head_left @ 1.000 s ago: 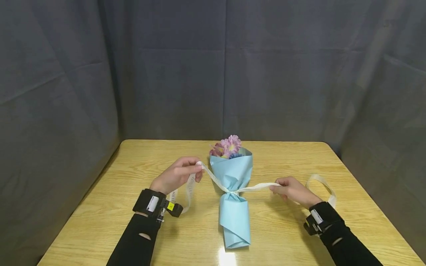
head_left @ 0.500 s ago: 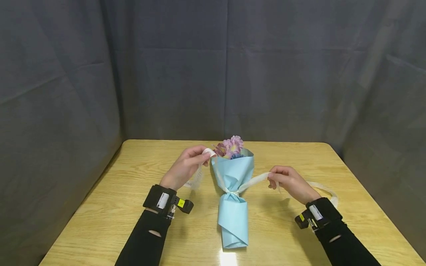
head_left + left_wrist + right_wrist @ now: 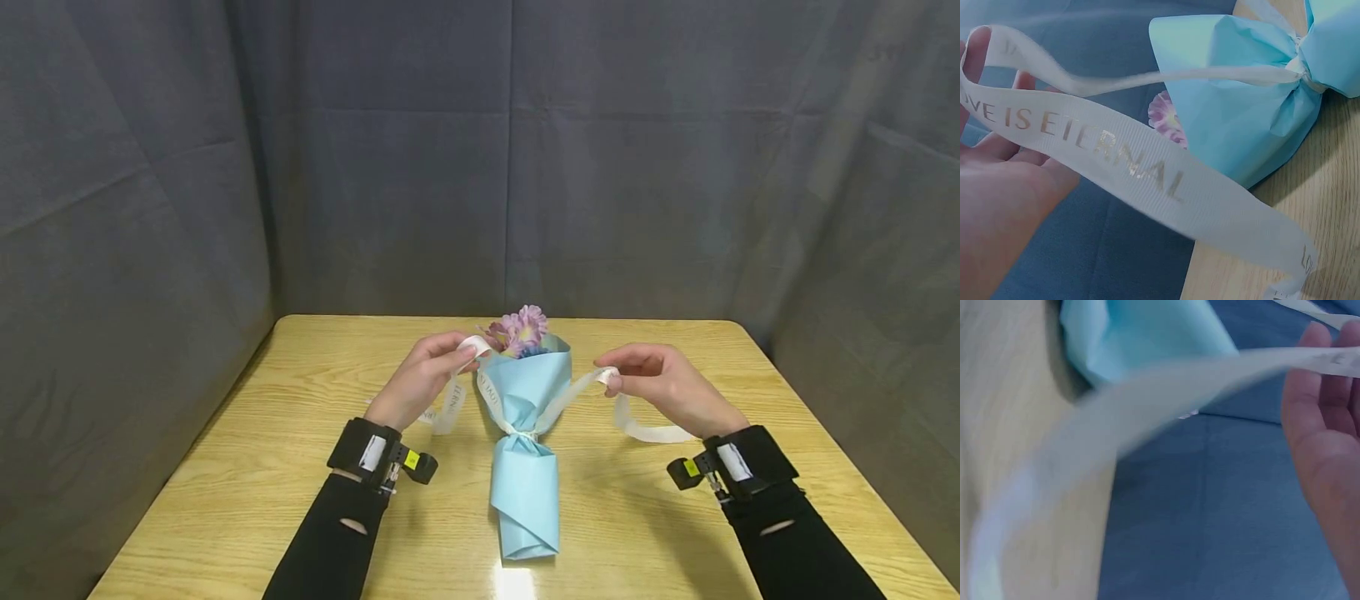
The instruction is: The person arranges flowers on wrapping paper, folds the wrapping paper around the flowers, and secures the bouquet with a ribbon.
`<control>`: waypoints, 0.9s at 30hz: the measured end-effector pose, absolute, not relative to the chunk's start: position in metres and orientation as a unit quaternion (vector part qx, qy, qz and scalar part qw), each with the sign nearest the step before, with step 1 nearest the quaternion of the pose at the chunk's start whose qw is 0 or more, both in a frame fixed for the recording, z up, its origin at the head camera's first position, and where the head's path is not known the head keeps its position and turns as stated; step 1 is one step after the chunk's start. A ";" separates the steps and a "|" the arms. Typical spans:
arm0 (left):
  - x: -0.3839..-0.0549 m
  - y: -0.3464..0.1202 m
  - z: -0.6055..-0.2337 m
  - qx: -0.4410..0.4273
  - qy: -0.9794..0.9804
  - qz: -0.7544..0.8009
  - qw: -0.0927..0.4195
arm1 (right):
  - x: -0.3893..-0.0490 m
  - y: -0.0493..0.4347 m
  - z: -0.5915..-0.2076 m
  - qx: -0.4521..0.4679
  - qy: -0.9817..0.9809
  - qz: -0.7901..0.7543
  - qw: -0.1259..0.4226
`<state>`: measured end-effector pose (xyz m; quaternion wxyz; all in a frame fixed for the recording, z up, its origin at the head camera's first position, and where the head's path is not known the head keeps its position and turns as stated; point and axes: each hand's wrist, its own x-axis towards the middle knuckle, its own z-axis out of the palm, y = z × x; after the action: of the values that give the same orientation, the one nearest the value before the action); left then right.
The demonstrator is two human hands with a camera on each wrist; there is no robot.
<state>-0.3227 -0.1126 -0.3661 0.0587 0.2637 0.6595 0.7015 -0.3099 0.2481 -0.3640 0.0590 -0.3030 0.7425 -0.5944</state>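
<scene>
A flower bouquet in light blue wrapping paper (image 3: 525, 500) lies on the table, its pink and purple flowers (image 3: 523, 327) at the far end. White ribbon (image 3: 1104, 147) with gold lettering, "IS ETERNAL" readable in the left wrist view, is tied round the bouquet's waist. To the left of the bouquet my left hand (image 3: 423, 375) pinches one ribbon tail, raised near the flowers, its loose length hanging below. On the other side my right hand (image 3: 663, 387) pinches the second tail between thumb and fingers. That tail's loose part (image 3: 648, 429) curves down beneath the hand.
The wooden table (image 3: 247, 467) has a far edge just beyond the flowers. Dark grey cloth (image 3: 390, 208) hangs behind it and at both sides. Each wrist wears a black strap with a small camera.
My left hand has moved right and up, towards the flowers, with its ribbon tail. My right hand has risen and regripped its tail higher. Both tails now slant upward from the knot.
</scene>
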 end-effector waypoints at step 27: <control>-0.324 -0.098 -0.367 0.277 0.735 0.619 0.016 | -0.308 0.197 -0.346 -0.279 0.760 -0.587 -0.024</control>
<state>-0.3239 -0.0975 -0.3673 0.0163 0.2775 0.7349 0.6186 -0.3075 0.1970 -0.3462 -0.0241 -0.2794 0.7599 -0.5865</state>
